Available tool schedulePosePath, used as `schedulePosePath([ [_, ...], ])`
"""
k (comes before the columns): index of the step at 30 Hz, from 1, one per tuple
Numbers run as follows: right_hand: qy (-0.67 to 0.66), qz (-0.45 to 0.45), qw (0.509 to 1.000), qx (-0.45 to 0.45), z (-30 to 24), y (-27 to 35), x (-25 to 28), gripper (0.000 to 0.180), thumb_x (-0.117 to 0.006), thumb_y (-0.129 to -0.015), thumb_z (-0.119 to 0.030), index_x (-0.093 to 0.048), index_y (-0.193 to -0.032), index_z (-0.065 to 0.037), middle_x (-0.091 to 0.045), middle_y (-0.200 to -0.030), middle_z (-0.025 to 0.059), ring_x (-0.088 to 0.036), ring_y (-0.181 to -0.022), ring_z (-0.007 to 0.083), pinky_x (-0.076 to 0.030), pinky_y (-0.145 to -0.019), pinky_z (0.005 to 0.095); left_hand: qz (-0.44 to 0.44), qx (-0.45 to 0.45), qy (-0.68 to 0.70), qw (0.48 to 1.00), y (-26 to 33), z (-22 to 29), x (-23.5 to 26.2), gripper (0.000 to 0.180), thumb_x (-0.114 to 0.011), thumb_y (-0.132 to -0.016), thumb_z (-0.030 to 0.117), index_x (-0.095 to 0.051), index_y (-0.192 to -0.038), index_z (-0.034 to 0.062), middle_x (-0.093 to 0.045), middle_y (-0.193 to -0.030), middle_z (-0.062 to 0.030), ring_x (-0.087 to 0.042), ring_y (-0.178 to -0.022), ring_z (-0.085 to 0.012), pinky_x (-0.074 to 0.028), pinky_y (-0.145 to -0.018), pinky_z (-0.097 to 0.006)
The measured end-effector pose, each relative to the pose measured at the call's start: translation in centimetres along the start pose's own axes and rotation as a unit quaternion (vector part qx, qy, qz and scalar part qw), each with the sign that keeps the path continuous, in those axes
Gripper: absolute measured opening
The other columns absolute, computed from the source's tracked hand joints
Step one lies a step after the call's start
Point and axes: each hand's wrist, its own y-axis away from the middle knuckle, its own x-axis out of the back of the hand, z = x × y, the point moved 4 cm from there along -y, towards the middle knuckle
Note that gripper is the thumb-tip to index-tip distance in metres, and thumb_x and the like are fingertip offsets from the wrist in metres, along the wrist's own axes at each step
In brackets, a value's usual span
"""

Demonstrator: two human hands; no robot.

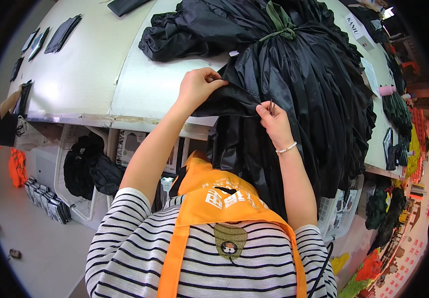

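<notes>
A large bundle of shiny black fabric (319, 89) lies on the table and hangs over its front edge. A dark green cloth strip (280, 26) ties it together near the top. My left hand (198, 90) pinches one edge of a black fabric piece (232, 101) just left of the bundle. The same piece is pinched by my right hand (276, 126), so it stretches between the two. A small pointed metal tool (272, 107), perhaps thread snips, sticks up from the right hand's fingers. Its lower part is hidden in the palm.
Folded dark pieces (63, 34) lie on the white table (90, 64). At far left a co-worker's hand (10, 103) touches another. Below stand a crate with black cloth (83, 166) and stacked packets (48, 198). A pink spool (387, 90) stands at right.
</notes>
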Motion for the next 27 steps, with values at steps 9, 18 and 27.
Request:
schedulePosePath([
  [9, -0.049, 0.031, 0.998, -0.036, 1.4, 0.7, -0.6, 0.011, -0.068, -0.087, -0.016, -0.063, -0.083, -0.006, -0.047, -0.063, -0.0098, -0.034, -0.052, -0.0008, -0.025, -0.047, 0.0178, -0.139, 0.253, 0.199, 0.936, 11.2, -0.1, -5.8, 0.027, -0.070, -0.083, 0.028, -0.068, -0.082, 0.0012, -0.066, -0.070, -0.0050, -0.059, -0.058, -0.0134, -0.045, -0.057, -0.024],
  [18, 0.153, 0.136, 0.977, 0.058, 2.6, -1.5, -0.2, 0.020, -0.066, -0.076, -0.010, -0.055, -0.062, 0.001, -0.051, -0.054, 0.0002, -0.045, -0.051, 0.0065, -0.037, -0.051, 0.0247, -0.081, 0.299, 0.529, 0.790, 9.5, -2.0, -7.4, 0.016, -0.069, -0.081, 0.007, -0.065, -0.093, -0.0034, -0.068, -0.088, -0.0098, -0.066, -0.080, -0.0176, -0.053, -0.076, -0.027],
  [27, 0.103, -0.006, 0.988, 0.115, -4.9, 0.7, -4.0, 0.011, -0.071, -0.079, 0.000, -0.060, -0.079, -0.001, -0.053, -0.069, -0.0034, -0.045, -0.061, 0.0010, -0.036, -0.055, 0.0170, -0.085, 0.242, 0.477, 0.841, 7.7, -0.7, -6.3, 0.017, -0.069, -0.082, 0.009, -0.066, -0.088, -0.0066, -0.068, -0.084, -0.0124, -0.066, -0.077, -0.0159, -0.053, -0.074, -0.025],
])
